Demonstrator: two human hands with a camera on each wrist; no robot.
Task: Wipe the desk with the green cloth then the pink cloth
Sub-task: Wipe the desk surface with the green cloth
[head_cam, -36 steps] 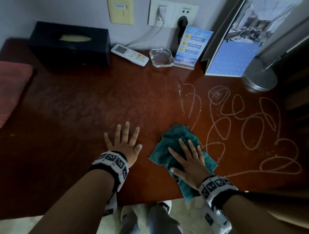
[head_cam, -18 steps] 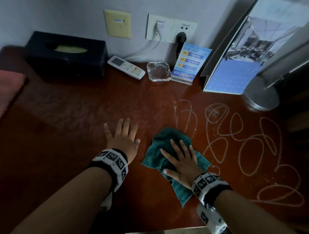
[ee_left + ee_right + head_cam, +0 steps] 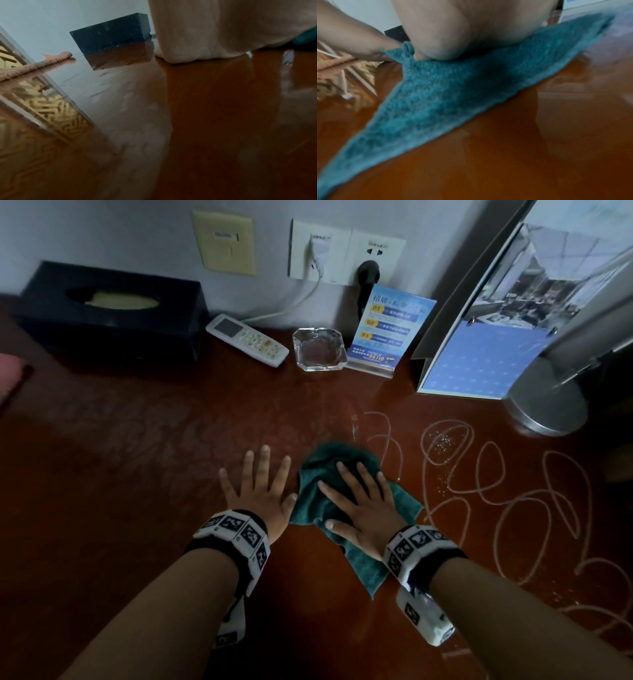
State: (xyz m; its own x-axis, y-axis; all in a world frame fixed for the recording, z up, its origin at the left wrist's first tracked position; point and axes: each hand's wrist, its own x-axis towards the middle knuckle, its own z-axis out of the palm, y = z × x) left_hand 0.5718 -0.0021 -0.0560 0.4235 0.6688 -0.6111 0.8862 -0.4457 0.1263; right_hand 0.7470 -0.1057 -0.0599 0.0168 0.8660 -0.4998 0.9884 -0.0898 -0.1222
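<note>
The green cloth (image 3: pixel 322 474) lies crumpled on the red-brown desk (image 3: pixel 137 474), and my right hand (image 3: pixel 359 501) presses flat on it with straight fingers. In the right wrist view the green cloth (image 3: pixel 453 94) spreads out from under my palm (image 3: pixel 462 33). My left hand (image 3: pixel 260 487) rests flat on the bare desk just left of the cloth, fingers spread. The pink cloth (image 3: pixel 10 371) shows only as a corner at the far left edge; in the left wrist view the pink cloth (image 3: pixel 34 66) lies left of the black box. White looping marks (image 3: pixel 496 491) cover the desk to the right.
Along the back wall stand a black tissue box (image 3: pixel 109 313), a white remote (image 3: pixel 246 340), a glass ashtray (image 3: pixel 320 349), a blue card stand (image 3: pixel 387 333), a leaning folder (image 3: pixel 486 330) and a round silver lamp base (image 3: pixel 544 402). White crumbs (image 3: pixel 443 440) dot the marks.
My right hand has pushed the green cloth away from me, toward the back of the desk, wiping over the leftmost marks. The left hand has moved forward with it, staying flat.
</note>
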